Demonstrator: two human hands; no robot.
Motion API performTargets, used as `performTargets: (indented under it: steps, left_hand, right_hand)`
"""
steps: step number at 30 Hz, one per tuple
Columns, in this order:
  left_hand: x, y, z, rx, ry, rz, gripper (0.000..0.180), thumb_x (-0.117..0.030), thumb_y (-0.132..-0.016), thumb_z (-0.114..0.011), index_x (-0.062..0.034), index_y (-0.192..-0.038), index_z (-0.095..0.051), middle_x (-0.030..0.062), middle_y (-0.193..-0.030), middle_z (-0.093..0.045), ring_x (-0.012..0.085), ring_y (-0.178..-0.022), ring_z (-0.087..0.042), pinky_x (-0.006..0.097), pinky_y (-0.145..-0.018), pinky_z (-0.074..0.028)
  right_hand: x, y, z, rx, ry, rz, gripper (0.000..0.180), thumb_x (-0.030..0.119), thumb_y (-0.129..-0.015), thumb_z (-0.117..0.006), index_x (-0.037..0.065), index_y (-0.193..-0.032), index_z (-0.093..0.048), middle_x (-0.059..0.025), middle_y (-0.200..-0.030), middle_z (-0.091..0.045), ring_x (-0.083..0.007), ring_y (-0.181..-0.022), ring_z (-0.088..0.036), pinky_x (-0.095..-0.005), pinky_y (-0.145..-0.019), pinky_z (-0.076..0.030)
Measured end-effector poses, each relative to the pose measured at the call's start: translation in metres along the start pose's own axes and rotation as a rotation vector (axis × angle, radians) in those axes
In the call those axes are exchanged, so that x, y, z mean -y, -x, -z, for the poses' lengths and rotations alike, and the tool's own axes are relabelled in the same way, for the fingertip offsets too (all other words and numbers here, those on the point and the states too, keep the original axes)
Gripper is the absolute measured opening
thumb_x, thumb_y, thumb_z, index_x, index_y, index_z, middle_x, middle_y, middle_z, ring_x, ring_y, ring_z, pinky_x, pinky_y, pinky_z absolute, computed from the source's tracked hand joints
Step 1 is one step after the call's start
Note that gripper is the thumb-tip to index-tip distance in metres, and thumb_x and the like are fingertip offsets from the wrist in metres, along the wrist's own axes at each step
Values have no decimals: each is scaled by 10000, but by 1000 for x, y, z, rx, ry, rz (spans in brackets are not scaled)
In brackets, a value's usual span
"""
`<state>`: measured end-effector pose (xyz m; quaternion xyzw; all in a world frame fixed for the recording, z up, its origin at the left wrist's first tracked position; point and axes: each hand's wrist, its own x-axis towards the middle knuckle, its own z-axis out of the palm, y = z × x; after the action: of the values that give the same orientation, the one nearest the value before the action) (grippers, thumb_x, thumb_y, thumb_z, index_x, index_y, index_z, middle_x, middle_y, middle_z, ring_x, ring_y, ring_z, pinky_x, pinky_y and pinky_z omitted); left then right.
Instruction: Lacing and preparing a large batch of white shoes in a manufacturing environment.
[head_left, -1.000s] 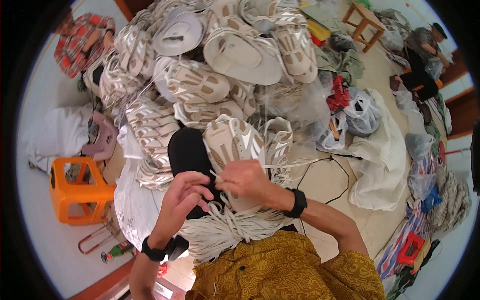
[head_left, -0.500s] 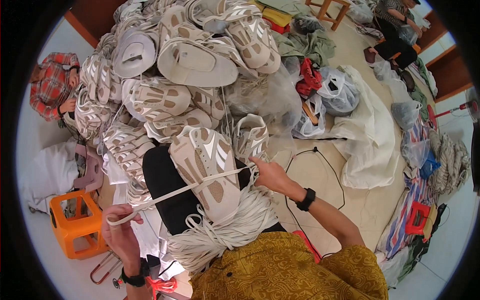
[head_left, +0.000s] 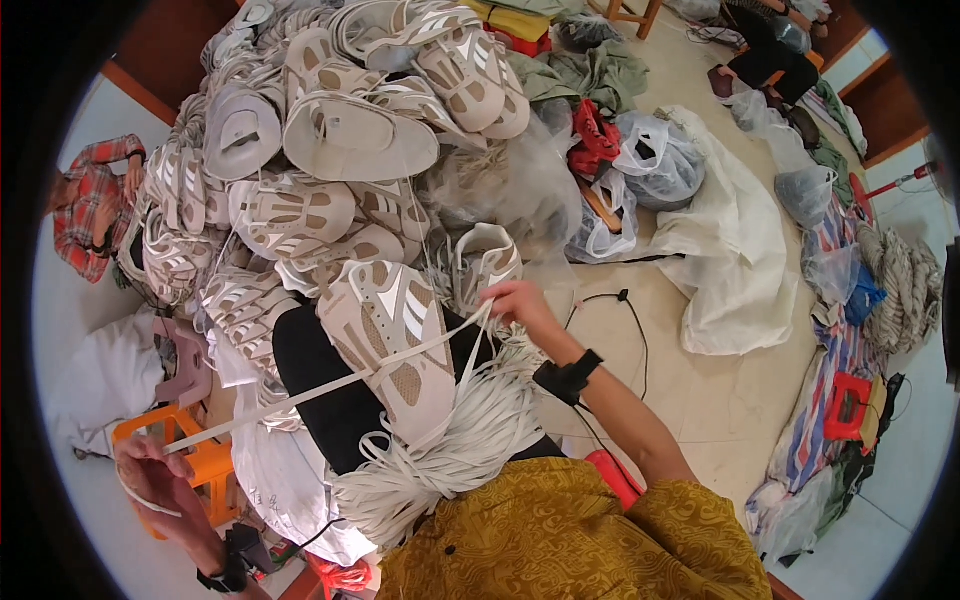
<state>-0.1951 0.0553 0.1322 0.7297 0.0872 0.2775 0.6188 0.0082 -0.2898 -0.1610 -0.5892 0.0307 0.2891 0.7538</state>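
White flat lace (head_left: 330,385) stretches from the left hand (head_left: 150,470), clenched on its end at lower left, to the right hand (head_left: 515,300) pinching it mid-frame over the beige shoe upper (head_left: 390,340), seemingly barely laced; a lace bundle (head_left: 450,455) waits below.

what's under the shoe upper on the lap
The shoe upper lies on a black-clad lap, its near end over a bundle of white laces. What sits directly beneath its middle is covered.

Room was evenly bright with soft daylight, shadows were faint, fisheye bent the edges, black vignette ringed the frame, focus stayed sharp.
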Motion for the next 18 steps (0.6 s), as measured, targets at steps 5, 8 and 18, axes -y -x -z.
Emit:
performTargets:
  steps: [5,8,18]
  left_hand:
    - [-3,1,-7,-38,-5,3,239,-283,-910,-444,-49,-859,-443,38,-766,-454,97,-552,-467,197,-480,-395]
    - [-6,3,-11,-38,5,-3,233,-277,-906,-455,-48,-861,-441,38,-759,-454,96,-551,-470,195,-491,-403]
    - [-66,-8,87,-219,12,-90,162,-211,-924,-417,-55,-879,-427,12,-761,-420,62,-585,-372,174,-547,-342]
  right_hand:
    - [38,7,-6,-51,725,280,215,114,-632,-612,-10,-802,-655,-136,-648,-620,-202,-579,-611,-319,-483,-457]
    - [35,9,7,-66,1361,515,162,145,-637,-609,21,-733,-649,-160,-688,-616,-272,-624,-611,-377,-524,-469]
    - [40,2,67,-404,1105,420,110,128,-680,-579,51,-717,-648,-85,-631,-616,-260,-582,-605,-361,-494,-462]
